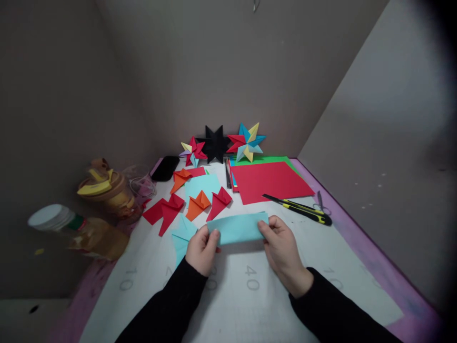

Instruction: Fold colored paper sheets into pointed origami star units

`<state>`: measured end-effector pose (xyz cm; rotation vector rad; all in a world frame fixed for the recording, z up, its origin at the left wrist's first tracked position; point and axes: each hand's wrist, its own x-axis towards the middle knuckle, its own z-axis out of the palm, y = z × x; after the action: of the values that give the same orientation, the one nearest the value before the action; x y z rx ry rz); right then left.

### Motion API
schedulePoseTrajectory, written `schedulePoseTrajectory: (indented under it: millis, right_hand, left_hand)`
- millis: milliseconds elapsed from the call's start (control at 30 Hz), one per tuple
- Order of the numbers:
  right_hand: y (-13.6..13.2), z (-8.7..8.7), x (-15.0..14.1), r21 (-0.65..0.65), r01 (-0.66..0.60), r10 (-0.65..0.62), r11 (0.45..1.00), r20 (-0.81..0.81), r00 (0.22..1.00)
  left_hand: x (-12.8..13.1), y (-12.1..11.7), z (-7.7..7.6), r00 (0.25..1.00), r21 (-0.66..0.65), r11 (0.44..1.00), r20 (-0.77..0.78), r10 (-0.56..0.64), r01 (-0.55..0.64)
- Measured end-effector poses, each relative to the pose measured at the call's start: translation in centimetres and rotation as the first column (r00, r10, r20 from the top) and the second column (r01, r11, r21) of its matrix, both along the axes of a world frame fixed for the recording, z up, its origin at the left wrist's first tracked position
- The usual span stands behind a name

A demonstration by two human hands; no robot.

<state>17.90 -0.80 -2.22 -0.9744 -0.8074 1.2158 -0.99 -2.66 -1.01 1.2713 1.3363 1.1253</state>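
A light blue strip of folded paper (238, 228) is held up just above the white mat, stretched between both hands. My left hand (203, 250) pinches its left end, thumb on top. My right hand (283, 250) pinches the right end in the same way, thumb over the near face. Beside my left hand lies a folded light blue paper piece (183, 233), partly hidden by the hand. Just beyond the strip sit a folded red piece (219, 202) and a folded orange piece (198, 205), with another red piece (170, 209) farther left.
A yellow-and-black utility knife (303, 210) and small scissors (321, 205) lie at right, before stacked red paper (273, 181). Paper stars (247, 142) lean on the back wall. A phone (166, 168), a lidded cup (112, 190) and a white-capped bottle (96, 236) stand left.
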Motion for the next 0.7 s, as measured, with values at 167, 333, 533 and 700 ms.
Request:
schedulePoseTrajectory:
  millis: [167,333,533,700]
  right_hand:
    - [0.04,0.14,0.01,0.006,0.005,-0.005,1.0,0.005,1.0]
    - [0.12,0.36,0.02,0.0,0.025,-0.025,1.0,0.021,0.999]
    - [0.17,0.64,0.06,0.011,0.041,-0.041,0.999,0.05,0.998]
    - [0.16,0.45,0.12,0.009,0.033,-0.034,0.999,0.069,0.997]
  left_hand:
    - [0.01,0.0,0.22,1.0,0.005,1.0,0.008,-0.014,0.014]
    - [0.13,-0.14,0.43,1.0,0.004,1.0,0.011,-0.006,0.006]
    - [0.23,-0.27,0.64,1.0,0.003,1.0,0.026,0.01,-0.01]
    - [0.2,-0.22,0.72,1.0,0.004,1.0,0.028,0.008,-0.008]
